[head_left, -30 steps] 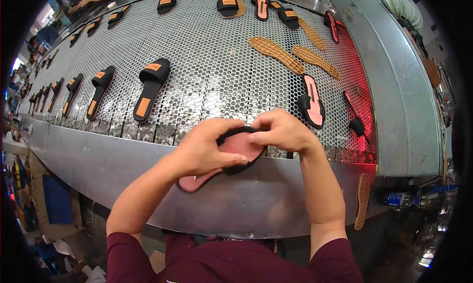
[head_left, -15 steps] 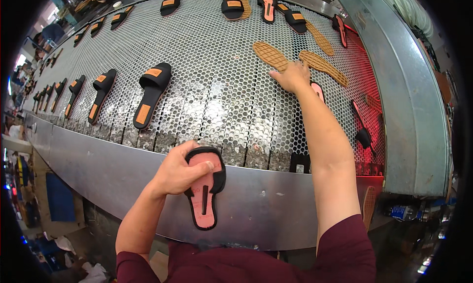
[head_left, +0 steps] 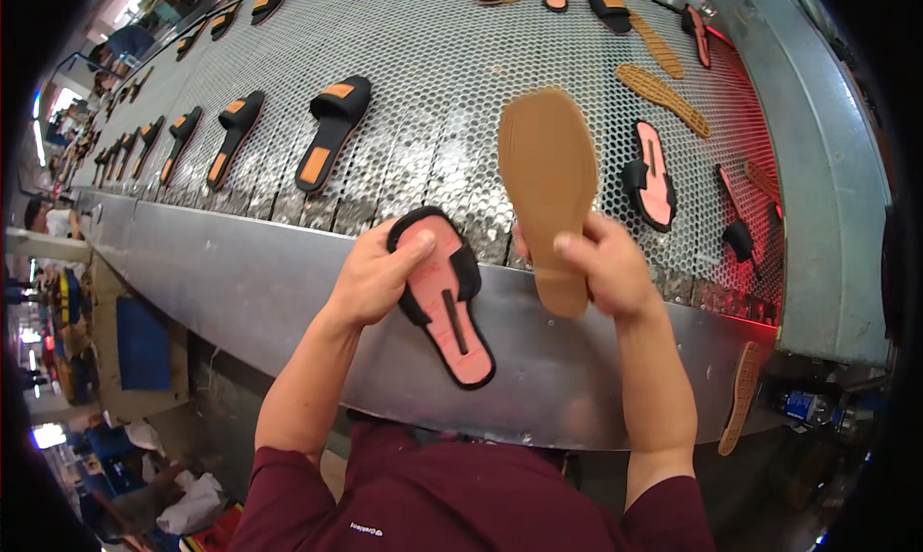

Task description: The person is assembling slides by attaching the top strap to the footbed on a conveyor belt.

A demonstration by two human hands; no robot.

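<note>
My left hand (head_left: 376, 273) is closed on a black slipper upper (head_left: 444, 302), its pink underside facing up and the thumb pressed on the toe end. To the right, my right hand (head_left: 606, 263) grips a tan outsole (head_left: 548, 177) by its narrow heel end. The outsole stands tilted with its smooth, untreaded face toward me and its wide toe end up. Both pieces are held apart, over the near edge of the perforated metal conveyor (head_left: 433, 158). Just beyond my right hand another pink-bottomed upper (head_left: 656, 172) lies on the conveyor.
Finished-looking black slides with orange patches (head_left: 334, 134) stand in rows at the left. A treaded outsole (head_left: 663, 98) lies at the right, below more uppers and soles. A metal housing (head_left: 798, 167) with red light beneath bounds the right side. Another outsole (head_left: 738, 398) rests beside the front panel.
My right hand has picked up the tan outsole from the conveyor and brought it back toward me, smooth face showing. My left hand has raised the upper slightly and tilted it.
</note>
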